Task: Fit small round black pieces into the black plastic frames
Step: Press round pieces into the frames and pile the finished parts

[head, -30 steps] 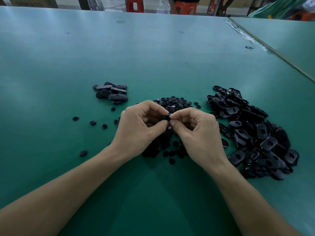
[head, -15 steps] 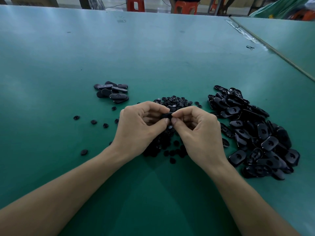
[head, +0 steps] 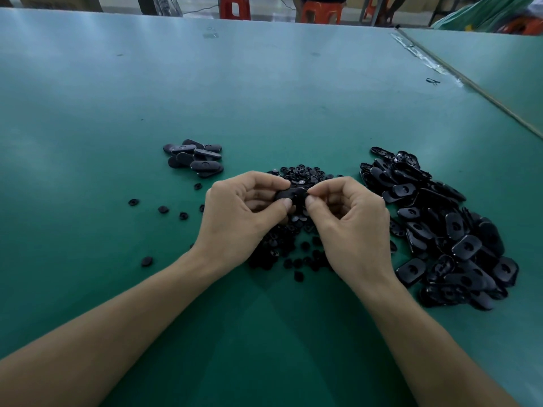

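Fitting parts at a green table [head: 264, 83], held one black plastic frame [head: 291, 193] up between both hands, just above the heap of small round black pieces [head: 305, 171]. Curled the fingers [head: 286, 204] of the left hand [head: 235, 212] round the frame's left end, thumb tip against its near edge. Pinched its right end, tight and narrow, with the right hand [head: 349, 221]. Could not tell whether a round piece sat under those tips: too small, and hidden. Judged mid-press. Called for bracing the frame from behind, centring the piece squarely over the hole and pushing straight, not at a tilt. Risked a dropped piece lost in the heap below. Flanked by a large pile of open frames [head: 458, 230] at right and, well apart at left, a small stack of seemingly finished ones [head: 195, 157].
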The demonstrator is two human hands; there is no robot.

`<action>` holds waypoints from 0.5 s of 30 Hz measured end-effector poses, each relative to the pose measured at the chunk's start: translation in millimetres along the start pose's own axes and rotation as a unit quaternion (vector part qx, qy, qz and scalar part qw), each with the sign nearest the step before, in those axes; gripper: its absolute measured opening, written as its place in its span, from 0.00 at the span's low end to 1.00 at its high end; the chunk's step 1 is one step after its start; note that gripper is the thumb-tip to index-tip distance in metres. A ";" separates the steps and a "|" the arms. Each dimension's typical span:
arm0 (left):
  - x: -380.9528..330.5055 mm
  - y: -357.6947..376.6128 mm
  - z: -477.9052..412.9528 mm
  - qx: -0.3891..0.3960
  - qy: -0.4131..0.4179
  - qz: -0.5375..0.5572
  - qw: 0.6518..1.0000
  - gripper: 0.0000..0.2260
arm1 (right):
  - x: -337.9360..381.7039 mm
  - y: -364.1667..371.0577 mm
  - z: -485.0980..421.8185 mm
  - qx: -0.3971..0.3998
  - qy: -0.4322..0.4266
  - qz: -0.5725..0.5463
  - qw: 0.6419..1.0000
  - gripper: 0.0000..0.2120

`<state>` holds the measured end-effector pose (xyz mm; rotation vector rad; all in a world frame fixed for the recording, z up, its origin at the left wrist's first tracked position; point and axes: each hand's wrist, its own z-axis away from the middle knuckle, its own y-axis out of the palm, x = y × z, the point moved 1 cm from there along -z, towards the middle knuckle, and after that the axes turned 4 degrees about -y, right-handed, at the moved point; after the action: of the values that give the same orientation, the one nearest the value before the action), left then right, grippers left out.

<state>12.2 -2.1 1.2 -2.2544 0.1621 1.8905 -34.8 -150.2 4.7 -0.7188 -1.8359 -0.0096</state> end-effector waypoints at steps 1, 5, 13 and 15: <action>0.0 -0.4 -0.1 0.000 -0.005 0.009 1.000 0.12 | -0.7 -0.9 -0.8 -0.008 0.005 -0.003 1.000 0.07; 0.3 -0.8 -0.5 0.009 -0.008 0.024 1.000 0.12 | -2.3 -5.0 -4.2 -0.021 0.014 -0.032 0.999 0.07; -0.5 0.8 -0.2 0.018 0.007 0.030 0.999 0.12 | -0.2 0.7 1.3 0.030 -0.004 -0.041 0.999 0.08; 0.8 1.0 -0.7 0.019 0.005 0.041 0.999 0.11 | -1.1 -0.2 0.9 0.014 -0.007 -0.028 0.999 0.08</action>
<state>12.8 -3.2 0.5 -2.2661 0.2934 1.8999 -35.5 -150.5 3.5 -0.6500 -1.8651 -0.0151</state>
